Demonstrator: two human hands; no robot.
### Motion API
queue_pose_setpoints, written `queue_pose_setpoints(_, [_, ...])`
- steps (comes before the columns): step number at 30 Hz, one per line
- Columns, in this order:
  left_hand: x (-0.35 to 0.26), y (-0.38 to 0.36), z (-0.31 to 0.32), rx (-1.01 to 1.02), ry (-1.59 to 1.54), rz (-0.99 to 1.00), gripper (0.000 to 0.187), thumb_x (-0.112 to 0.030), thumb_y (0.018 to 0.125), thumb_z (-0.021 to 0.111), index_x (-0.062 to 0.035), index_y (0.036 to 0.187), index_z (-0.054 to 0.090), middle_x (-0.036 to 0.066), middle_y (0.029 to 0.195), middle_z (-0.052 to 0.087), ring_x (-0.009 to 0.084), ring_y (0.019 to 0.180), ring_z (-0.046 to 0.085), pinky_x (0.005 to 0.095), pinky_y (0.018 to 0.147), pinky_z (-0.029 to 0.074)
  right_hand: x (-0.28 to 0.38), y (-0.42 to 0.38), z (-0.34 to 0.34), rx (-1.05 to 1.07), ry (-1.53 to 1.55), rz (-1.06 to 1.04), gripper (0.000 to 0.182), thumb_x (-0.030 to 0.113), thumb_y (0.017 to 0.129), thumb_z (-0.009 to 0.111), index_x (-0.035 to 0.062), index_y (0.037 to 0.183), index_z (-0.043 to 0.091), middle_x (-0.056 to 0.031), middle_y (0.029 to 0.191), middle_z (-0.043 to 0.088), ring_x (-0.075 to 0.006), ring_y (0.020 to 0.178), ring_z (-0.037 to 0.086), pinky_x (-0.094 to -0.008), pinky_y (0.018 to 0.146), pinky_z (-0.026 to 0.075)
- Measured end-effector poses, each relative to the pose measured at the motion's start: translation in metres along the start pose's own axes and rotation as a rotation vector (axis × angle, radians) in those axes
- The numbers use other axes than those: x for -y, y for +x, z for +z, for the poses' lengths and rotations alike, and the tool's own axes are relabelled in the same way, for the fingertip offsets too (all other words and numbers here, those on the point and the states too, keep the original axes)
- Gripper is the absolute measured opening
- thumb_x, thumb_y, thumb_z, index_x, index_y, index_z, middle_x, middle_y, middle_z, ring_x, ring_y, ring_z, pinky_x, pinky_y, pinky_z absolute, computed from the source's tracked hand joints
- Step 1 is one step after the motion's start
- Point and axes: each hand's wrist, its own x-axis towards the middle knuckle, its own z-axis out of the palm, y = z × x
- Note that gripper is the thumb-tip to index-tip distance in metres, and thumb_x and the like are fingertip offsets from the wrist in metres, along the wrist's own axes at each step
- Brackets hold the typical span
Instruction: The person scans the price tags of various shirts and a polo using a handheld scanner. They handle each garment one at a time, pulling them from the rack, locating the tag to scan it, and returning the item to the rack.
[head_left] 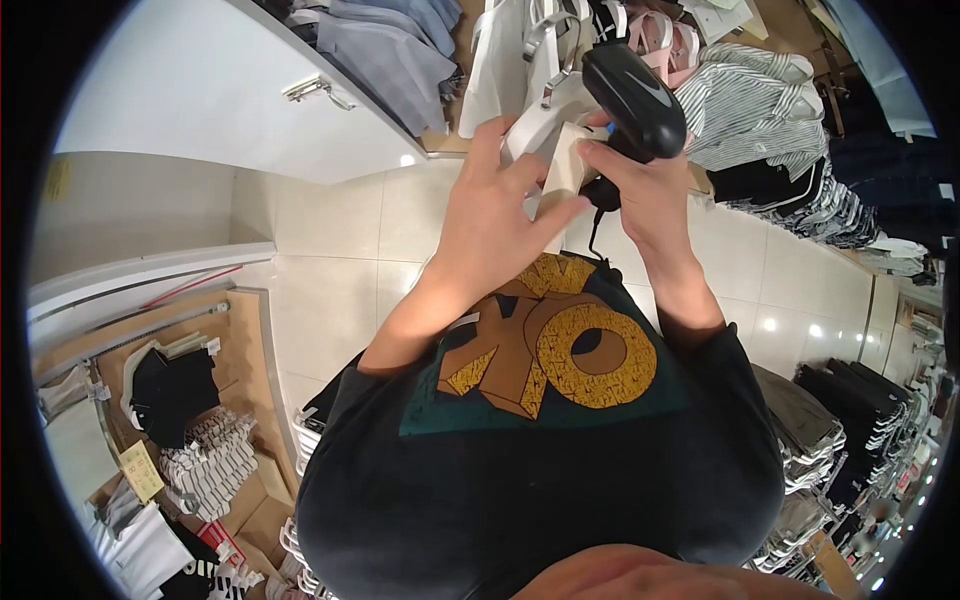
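Observation:
My right hand [655,195] is wrapped round a black handheld barcode scanner [635,100], whose cord hangs below it. With its fingers curled, my left hand [495,215] grips a white item with a buckled strap [540,125]; it looks like a sandal, but my fingers hide part of it. A cream tag [566,170] lies between both hands, and my right thumb presses against its upper end. The scanner's head is above the tag, tilted to the upper left.
Folded grey clothes [385,55] and striped clothes [745,105] lie on a shelf ahead, beside pink strapped items [662,45]. A white cabinet door [230,90] with a metal latch juts in at left. Hanging trousers [850,400] stand behind at right; a wooden display [245,400] is at left.

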Motion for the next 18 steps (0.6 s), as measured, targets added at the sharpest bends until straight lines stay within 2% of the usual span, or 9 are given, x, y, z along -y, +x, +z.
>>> queue_pose_setpoints(2, [0.004,0.001,0.002,0.006,0.036,0.011,0.028,-0.023,0.085,0.086,-0.0002,0.091,0.071,0.023,0.136,0.055,0.0282,0.081,0.07,0.0378,0.07,0.057,-0.002,0.003,0.001,-0.014,-0.014,-0.01,0.044,-0.01,0.084,0.077,-0.0005,0.126,0.067,-0.0053,0.112,0.071,-0.0109,0.097,0.067,-0.0262,0.086,0.056])
queue_pose_setpoints(6, [0.01,0.005,-0.003,0.05,-0.269,-0.156,0.022,-0.017,0.093,0.079,0.0026,0.089,0.069,0.021,0.132,0.056,0.0212,0.08,0.069,0.0334,0.071,0.055,-0.001,0.005,0.005,-0.029,0.03,-0.035,0.034,-0.006,0.085,0.078,-0.0021,0.118,0.072,-0.0055,0.11,0.074,-0.0105,0.095,0.068,-0.0261,0.084,0.056])
queue_pose_setpoints(7, [0.011,0.005,-0.004,0.069,-0.382,-0.21,0.021,-0.015,0.095,0.076,0.0034,0.089,0.069,0.02,0.13,0.057,0.0187,0.08,0.068,0.0318,0.071,0.054,-0.002,0.005,0.004,-0.029,0.03,-0.035,0.034,-0.006,0.085,0.078,-0.0021,0.118,0.072,-0.0055,0.11,0.074,-0.0105,0.095,0.068,-0.0261,0.084,0.056])
queue_pose_setpoints(8, [0.016,0.007,-0.002,0.068,-0.381,-0.21,0.021,-0.015,0.095,0.076,0.0034,0.089,0.069,0.02,0.13,0.057,0.0187,0.08,0.068,0.0318,0.071,0.054,-0.003,0.005,0.002,-0.014,-0.029,0.001,0.042,-0.008,0.085,0.077,-0.0006,0.125,0.067,-0.0057,0.113,0.072,-0.0103,0.1,0.067,-0.0254,0.086,0.055])
queue_pose_setpoints(9, [0.024,0.008,0.0,0.044,-0.381,-0.169,0.021,-0.014,0.096,0.075,0.0038,0.089,0.069,0.021,0.129,0.056,0.0215,0.081,0.069,0.0317,0.071,0.055,-0.005,0.005,0.0,0.001,-0.089,0.036,0.05,-0.009,0.085,0.077,0.0009,0.132,0.063,-0.006,0.117,0.071,-0.01,0.104,0.066,-0.0247,0.087,0.055])
queue_pose_setpoints(10, [0.028,0.01,0.001,0.019,-0.38,-0.127,0.021,-0.014,0.096,0.075,0.0042,0.088,0.069,0.022,0.127,0.055,0.0242,0.082,0.071,0.0316,0.071,0.055,-0.007,0.004,0.0,0.003,-0.088,0.033,0.05,-0.009,0.085,0.077,0.0009,0.132,0.063,-0.006,0.117,0.071,-0.01,0.104,0.066,-0.0247,0.087,0.055])
queue_pose_setpoints(13, [0.024,0.013,-0.002,0.014,-0.409,-0.197,0.019,-0.012,0.095,0.075,0.0046,0.089,0.07,0.022,0.129,0.055,0.0268,0.087,0.072,0.033,0.069,0.056,-0.015,-0.003,0.0,-0.045,-0.266,-0.021,0.043,-0.005,0.085,0.079,-0.0005,0.126,0.066,-0.0055,0.11,0.074,-0.0095,0.099,0.068,-0.0248,0.081,0.054])
queue_pose_setpoints(15, [0.018,0.013,0.0,-0.054,-0.348,-0.175,0.018,-0.012,0.094,0.075,0.0048,0.089,0.07,0.023,0.128,0.056,0.028,0.087,0.072,0.0344,0.068,0.056,-0.021,-0.009,0.005,-0.173,-0.325,0.017,0.028,0.004,0.083,0.084,-0.0057,0.106,0.073,-0.0061,0.089,0.077,-0.0105,0.081,0.07,-0.0284,0.075,0.055])
queue_pose_setpoints(18, [0.014,0.015,0.014,-0.177,-0.204,-0.099,0.016,-0.011,0.092,0.075,0.0046,0.089,0.071,0.024,0.128,0.057,0.0301,0.082,0.071,0.0374,0.066,0.056,-0.02,-0.019,0.016,-0.146,-0.336,-0.039,0.027,0.004,0.084,0.082,-0.0058,0.107,0.072,-0.0073,0.091,0.078,-0.0116,0.083,0.071,-0.029,0.075,0.055])
